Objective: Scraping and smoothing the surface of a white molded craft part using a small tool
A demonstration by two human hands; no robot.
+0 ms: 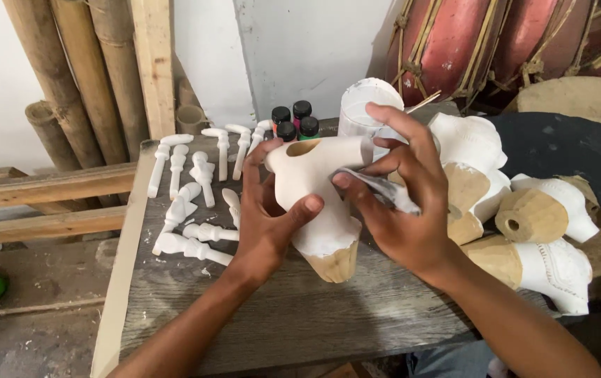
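My left hand [267,222] grips a white-coated wooden carving [314,183] with a bare wood base, held over the weathered wooden table [300,315]. My right hand [398,203] presses a small grey piece of sandpaper [384,190] against the upper right side of the carving. The fingers of both hands wrap round the piece, hiding part of its middle.
Several white carved pegs [192,203] lie on the table's left side. Small paint bottles [293,120] and a white cup [365,108] stand at the back. Similar white and bare-wood carvings [538,224] are piled on the right. Bamboo poles [83,77] lean at the left wall; red drums [482,42] stand behind.
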